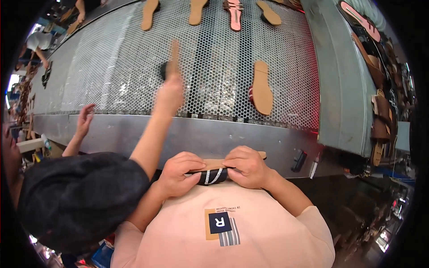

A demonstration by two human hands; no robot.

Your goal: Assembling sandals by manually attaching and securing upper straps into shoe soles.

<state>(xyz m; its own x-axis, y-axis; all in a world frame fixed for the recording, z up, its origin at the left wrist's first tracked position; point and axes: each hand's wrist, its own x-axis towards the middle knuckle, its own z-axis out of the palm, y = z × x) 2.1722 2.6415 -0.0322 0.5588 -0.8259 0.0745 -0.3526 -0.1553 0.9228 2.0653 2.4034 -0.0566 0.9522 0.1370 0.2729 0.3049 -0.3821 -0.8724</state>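
Note:
Close to my chest, a sandal (214, 176) with a tan sole and a black upper crossed by pale trim lies between my two hands. My left hand (182, 173) grips one end, thumb below and fingers over the sole. At the other end my right hand (246, 167) holds it the same way, with the sole's tip showing past the fingers. Just beyond my hands runs the metal edge of the conveyor (214, 137).
On the mesh belt (134, 67) lie a tan-soled sandal (262, 91) and several others farther off. A co-worker in black (85, 196) at my left reaches over the belt, a hand (170, 96) on a blurred sandal. A metal housing (342, 89) stands right; footwear hangs beyond it.

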